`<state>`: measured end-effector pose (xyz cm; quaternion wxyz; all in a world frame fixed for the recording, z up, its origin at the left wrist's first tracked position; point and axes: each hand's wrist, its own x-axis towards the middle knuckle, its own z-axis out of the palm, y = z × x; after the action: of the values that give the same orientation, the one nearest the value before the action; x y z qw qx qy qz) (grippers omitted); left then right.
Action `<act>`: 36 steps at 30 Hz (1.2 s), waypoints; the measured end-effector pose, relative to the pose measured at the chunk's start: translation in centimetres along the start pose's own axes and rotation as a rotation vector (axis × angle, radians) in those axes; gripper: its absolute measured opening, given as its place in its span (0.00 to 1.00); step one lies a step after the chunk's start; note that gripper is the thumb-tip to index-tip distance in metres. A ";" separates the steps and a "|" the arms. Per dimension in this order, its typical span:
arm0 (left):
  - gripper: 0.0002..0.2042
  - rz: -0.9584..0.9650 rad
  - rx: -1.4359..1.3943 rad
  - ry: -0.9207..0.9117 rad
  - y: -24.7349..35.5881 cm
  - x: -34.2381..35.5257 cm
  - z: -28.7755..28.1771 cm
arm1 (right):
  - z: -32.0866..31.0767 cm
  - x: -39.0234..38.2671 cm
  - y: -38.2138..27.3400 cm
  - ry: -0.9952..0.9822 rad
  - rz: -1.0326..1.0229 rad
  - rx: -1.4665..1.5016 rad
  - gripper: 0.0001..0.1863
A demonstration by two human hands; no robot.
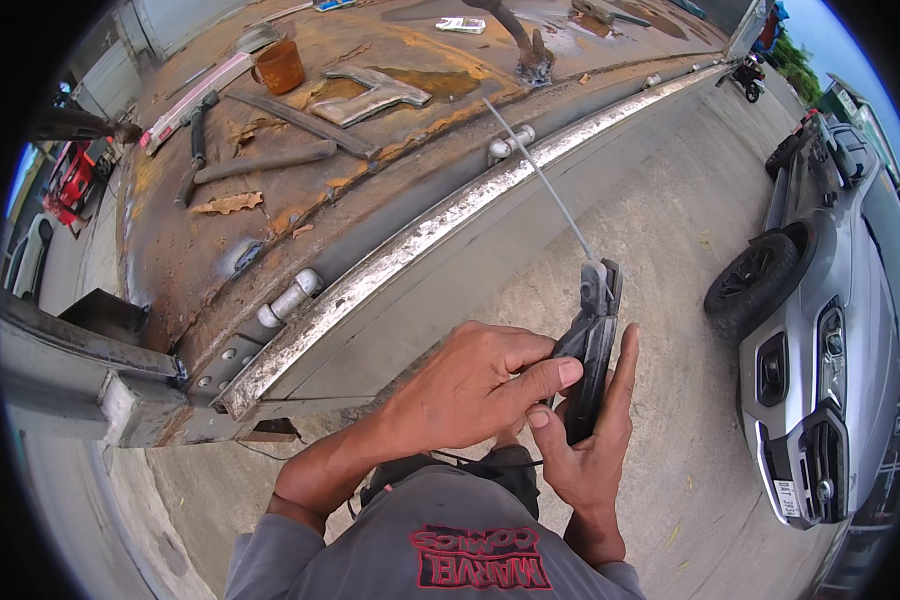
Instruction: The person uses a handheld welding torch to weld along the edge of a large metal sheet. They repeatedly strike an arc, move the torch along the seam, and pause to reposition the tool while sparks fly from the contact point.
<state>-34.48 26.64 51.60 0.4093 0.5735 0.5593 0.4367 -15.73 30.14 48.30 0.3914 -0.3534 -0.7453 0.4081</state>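
Left hand [485,385]: mostly closed, thumb laid flat across the black rod holder [600,335], fingers curled behind it, tips hidden. Right hand [592,462]: half open, cupping the holder's lower end, thumb on the near side, index finger stretched up along the right side. Holder sits between both hands, in front of the grey shirt [370,545], jaw end up. Thin grey rod [555,192] runs from that end up-left over the steel rim. Whether it's clamped tight, can't tell.

Step in hand looks like setting or checking the rod in the holder. To do it well: keep fingers behind the jaws, squeeze the lever fully, seat the rod's end deep, release, tug lightly for wobble. Rod is long, so small wrist turns likely swing the tip a lot.

Edges: pale-scuffed metal rim [400,268] crosses diagonally just beyond the hands; rod overlaps a round hinge fitting [511,146] in view, contact unclear. Rusty deck [175,258] beyond carries a hammer [198,140], a brown mug [278,68] and a flat metal piece [370,94].

Room: open concrete [660,400] right of the hands, up to the silver pickup [820,330]. Swinging right seems easiest; leftward, the rim limits.
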 end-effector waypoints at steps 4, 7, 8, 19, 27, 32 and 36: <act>0.21 -0.115 -0.093 -0.095 1.2 -2.1 -2.0 | 1.0 -0.9 -4.3 -0.013 0.151 -0.219 0.62; 0.22 -0.057 -0.148 -0.097 0.6 -2.9 -2.3 | 1.9 -1.4 -5.3 0.026 0.132 -0.298 0.60; 0.22 -0.060 -0.194 -0.087 0.3 -3.2 -2.3 | 2.2 -1.3 -5.5 0.045 0.125 -0.306 0.58; 0.21 0.072 -0.201 -0.087 -1.6 -2.7 -2.1 | 4.4 -1.2 -3.2 0.229 -0.041 -0.457 0.48; 0.21 0.069 -0.244 -0.041 -1.4 -1.5 -1.7 | 4.2 -0.4 -3.9 0.179 0.125 -0.296 0.47; 0.20 0.063 -0.291 0.035 -2.1 -0.3 -1.4 | 4.2 0.9 -2.8 0.203 0.064 -0.330 0.47; 0.20 0.068 -0.248 0.064 -2.1 0.1 -1.8 | 4.5 1.6 -1.7 0.268 -0.026 -0.359 0.46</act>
<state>-36.76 26.76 50.07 0.4438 0.5229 0.4940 0.5344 -20.70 29.33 48.66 0.4231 -0.4587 -0.7517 0.2132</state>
